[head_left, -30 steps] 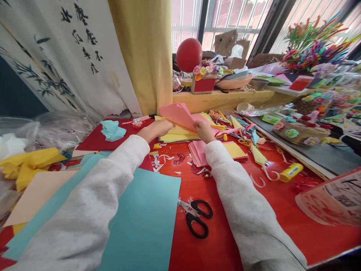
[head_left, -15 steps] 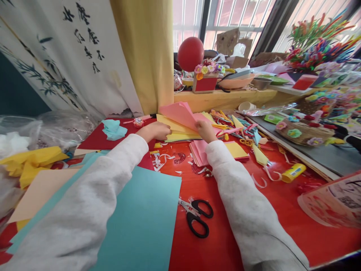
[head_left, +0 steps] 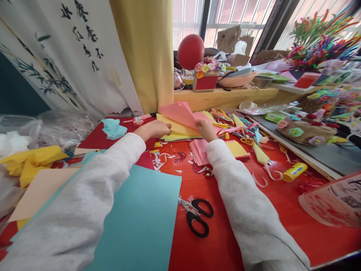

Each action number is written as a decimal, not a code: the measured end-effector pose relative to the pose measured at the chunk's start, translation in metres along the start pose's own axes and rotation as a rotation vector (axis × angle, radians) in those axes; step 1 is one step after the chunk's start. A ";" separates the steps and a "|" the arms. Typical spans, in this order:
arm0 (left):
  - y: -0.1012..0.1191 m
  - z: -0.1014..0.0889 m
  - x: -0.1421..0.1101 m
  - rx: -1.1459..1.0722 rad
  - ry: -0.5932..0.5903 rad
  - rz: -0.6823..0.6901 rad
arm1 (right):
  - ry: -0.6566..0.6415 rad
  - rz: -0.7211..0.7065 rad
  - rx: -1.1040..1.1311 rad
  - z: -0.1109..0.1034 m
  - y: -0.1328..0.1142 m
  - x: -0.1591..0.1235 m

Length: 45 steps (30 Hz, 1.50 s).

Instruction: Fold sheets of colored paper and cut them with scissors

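My right hand (head_left: 206, 130) is closed on the near edge of pink paper (head_left: 179, 113), which is raised at a slant above the stack. Beneath it lie yellow sheets (head_left: 184, 130) at the back of the red table. My left hand (head_left: 154, 129) is over the left end of these sheets, its fingers curled together; whether they pinch a sheet is hidden. A smaller pile of folded pink paper (head_left: 199, 150) sits below my right wrist, beside yellow paper (head_left: 237, 149). Black-handled scissors (head_left: 199, 216) lie nearer me, their blade tips out of sight by the large blue sheet (head_left: 141, 218).
Paper strips and scraps (head_left: 245, 128) clutter the table right of the stack. A yellow glue stick (head_left: 295, 172) and a clear plastic tub (head_left: 332, 203) are at the right. Crumpled blue paper (head_left: 114, 129) rests on red paper at the left. A red balloon (head_left: 191, 51) stands on the sill.
My left hand has drawn back slightly left from the yellow sheets, its fingers now more in sight. My right hand keeps its hold on the pink paper, nearly still.
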<state>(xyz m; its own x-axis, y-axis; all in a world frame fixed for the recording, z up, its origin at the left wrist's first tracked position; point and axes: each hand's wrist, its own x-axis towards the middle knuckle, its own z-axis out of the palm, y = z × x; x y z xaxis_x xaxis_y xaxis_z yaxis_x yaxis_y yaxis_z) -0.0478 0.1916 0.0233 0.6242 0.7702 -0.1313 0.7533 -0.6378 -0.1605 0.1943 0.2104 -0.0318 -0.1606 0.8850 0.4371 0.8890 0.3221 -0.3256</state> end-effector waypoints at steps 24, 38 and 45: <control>0.004 -0.006 -0.005 0.325 -0.049 0.197 | 0.059 -0.035 0.092 0.005 0.005 0.002; 0.001 -0.002 -0.005 0.321 -0.067 0.157 | 0.052 -0.036 0.119 0.004 0.004 0.001; 0.001 -0.003 -0.006 0.345 -0.068 0.164 | 0.033 -0.039 0.119 0.001 0.001 0.001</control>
<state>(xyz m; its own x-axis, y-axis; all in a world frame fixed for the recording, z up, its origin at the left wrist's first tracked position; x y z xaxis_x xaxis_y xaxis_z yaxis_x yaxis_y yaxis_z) -0.0501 0.1865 0.0271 0.7068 0.6637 -0.2449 0.5234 -0.7235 -0.4500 0.1943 0.2120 -0.0329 -0.1782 0.8601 0.4780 0.8250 0.3954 -0.4039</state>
